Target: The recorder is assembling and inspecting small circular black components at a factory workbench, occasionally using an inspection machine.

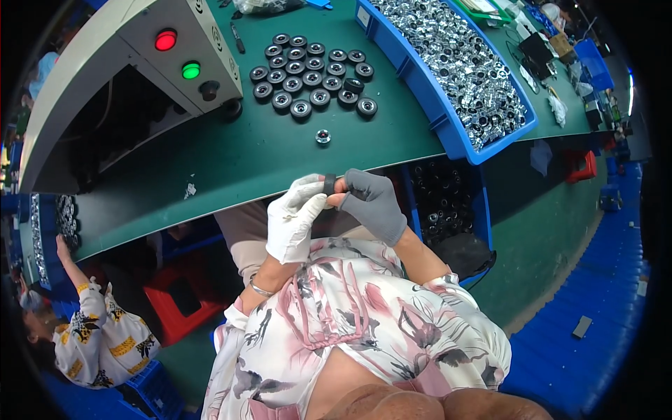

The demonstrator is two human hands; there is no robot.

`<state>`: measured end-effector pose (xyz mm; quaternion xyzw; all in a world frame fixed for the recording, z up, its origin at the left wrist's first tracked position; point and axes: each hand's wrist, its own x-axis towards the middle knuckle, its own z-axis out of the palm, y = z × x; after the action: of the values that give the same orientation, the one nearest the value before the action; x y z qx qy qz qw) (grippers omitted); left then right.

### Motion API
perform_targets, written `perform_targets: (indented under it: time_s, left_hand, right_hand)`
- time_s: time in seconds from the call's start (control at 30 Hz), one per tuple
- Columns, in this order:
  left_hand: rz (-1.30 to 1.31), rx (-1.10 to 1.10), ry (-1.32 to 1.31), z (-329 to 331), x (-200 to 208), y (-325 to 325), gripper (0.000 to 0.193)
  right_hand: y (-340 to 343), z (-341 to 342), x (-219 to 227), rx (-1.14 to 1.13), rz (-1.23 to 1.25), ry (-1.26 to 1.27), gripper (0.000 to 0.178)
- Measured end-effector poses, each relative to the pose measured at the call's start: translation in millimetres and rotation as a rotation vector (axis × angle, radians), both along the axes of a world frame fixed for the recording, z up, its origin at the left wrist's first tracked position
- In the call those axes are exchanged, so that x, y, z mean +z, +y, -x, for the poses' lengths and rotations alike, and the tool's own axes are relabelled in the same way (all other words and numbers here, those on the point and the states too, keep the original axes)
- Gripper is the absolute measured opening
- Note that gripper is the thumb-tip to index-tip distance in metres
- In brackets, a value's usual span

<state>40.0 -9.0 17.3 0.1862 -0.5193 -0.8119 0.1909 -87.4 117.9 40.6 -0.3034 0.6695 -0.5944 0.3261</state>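
My left hand point(290, 215), in a white glove, and my right hand point(374, 203), in a grey glove with bare fingertips, meet just off the front edge of the green table. Between them they pinch a small black rubber tyre point(329, 184), its face turned mostly away from view. A single chrome wheel hub point(323, 137) sits on the tabletop just beyond the hands. Farther back stands a cluster of small black wheels with chrome hubs point(295, 68), most lying flat.
A blue tray point(441, 129) heaped with chrome hubs stands at the back right. Under the table edge, a blue bin point(483, 217) holds black tyres. At left is a machine point(133, 42) with red and green buttons. A co-worker point(105, 336) sits at far left, near a red stool point(171, 308).
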Motion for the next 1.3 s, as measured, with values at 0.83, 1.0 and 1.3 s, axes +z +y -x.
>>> perform_targets:
  time_s: [0.83,1.0,1.3]
  left_hand:
    - [0.297,0.080,0.030,4,-2,12,0.041]
    - [0.492,0.187,0.062,3,-5,7,0.036]
    - [0.534,0.101,0.069,0,2,11,0.041]
  right_hand:
    - [9,0,-5,0.069,0.106,-0.556,0.010]
    - [6,-4,7,0.115,0.211,-0.935,0.023]
    - [7,-16,-8,0.061,0.338,-1.249,0.026]
